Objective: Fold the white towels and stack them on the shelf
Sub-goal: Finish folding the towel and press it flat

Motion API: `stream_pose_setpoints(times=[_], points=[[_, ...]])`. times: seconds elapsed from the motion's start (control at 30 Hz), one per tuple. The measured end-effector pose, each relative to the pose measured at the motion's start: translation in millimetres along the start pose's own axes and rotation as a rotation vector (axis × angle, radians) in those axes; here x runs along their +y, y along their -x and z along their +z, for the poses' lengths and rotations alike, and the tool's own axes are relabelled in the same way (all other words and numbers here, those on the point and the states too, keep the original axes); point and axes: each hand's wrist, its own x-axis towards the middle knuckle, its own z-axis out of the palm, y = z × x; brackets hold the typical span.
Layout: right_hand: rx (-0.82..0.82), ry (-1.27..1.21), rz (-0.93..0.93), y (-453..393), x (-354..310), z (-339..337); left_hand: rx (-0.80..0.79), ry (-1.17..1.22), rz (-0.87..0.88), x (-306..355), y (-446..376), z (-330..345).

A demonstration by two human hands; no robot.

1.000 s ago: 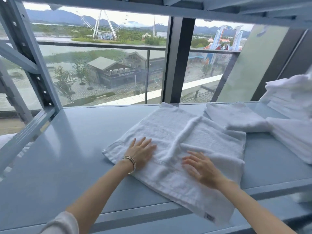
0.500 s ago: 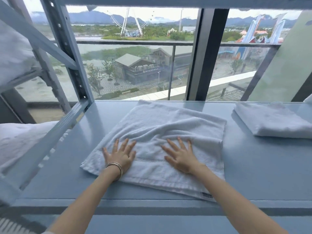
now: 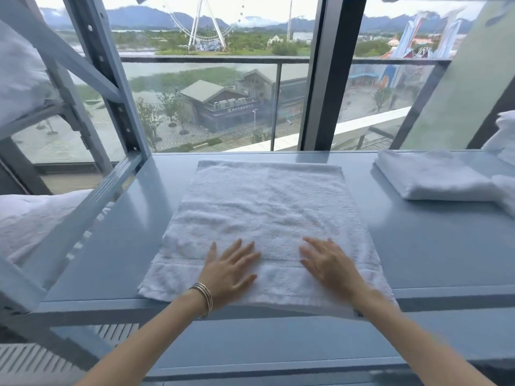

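Towel [image 3: 262,215], white and spread flat, lies on the blue shelf [image 3: 434,263] straight in front of the person, and its near edge hangs a little over the front rim. Nearest to the camera, at 6 o'clock, both hands rest on its near part with straight, spread fingers and grasp nothing: the left hand [image 3: 230,271] at 7 o'clock of the towel, with thin bracelets [image 3: 204,298] on its wrist, and the right hand [image 3: 330,267] at 5 o'clock. I judge that the smoothing step is in hand, and the fold itself is not yet made. The next move probably calls for pinching two corners of one edge and bringing them evenly over to the opposite edge. Farther, at 2 o'clock, a folded towel [image 3: 434,174] lies well apart from it on the same shelf. Behind everything is a big window [image 3: 223,87].
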Motion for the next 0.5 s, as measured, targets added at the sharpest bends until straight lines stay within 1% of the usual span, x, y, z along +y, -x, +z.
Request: stream_pose_setpoints(times=[0.03,0.07,0.13,0.2,0.23,0.3,0.37,0.43,0.5], points=[[0.059,0.052,-0.058,12,-7,3,-0.013,-0.009,0.065,3,4,2],[0.046,0.112,-0.091,22,-14,6,-0.011,-0.011,0.100,5,9,2],[-0.056,0.234,-0.115,39,-26,13,-0.017,-0.038,0.117,10,17,4],[-0.139,0.294,-0.108,50,-31,18,-0.021,-0.160,0.146,14,25,6],[-0.149,0.302,-0.101,53,-33,19,-0.038,-0.223,0.154,17,29,5],[-0.072,0.270,-0.111,57,-32,20,0.005,-0.268,0.137,20,33,6],[0.045,0.192,-0.155,62,-28,15,0.034,-0.226,0.123,21,37,8],[0.145,0.111,-0.195,68,-22,7,0.104,-0.194,0.130,26,41,8],[0.176,0.064,-0.185,72,-20,-3,0.191,-0.134,0.145,32,45,5]])
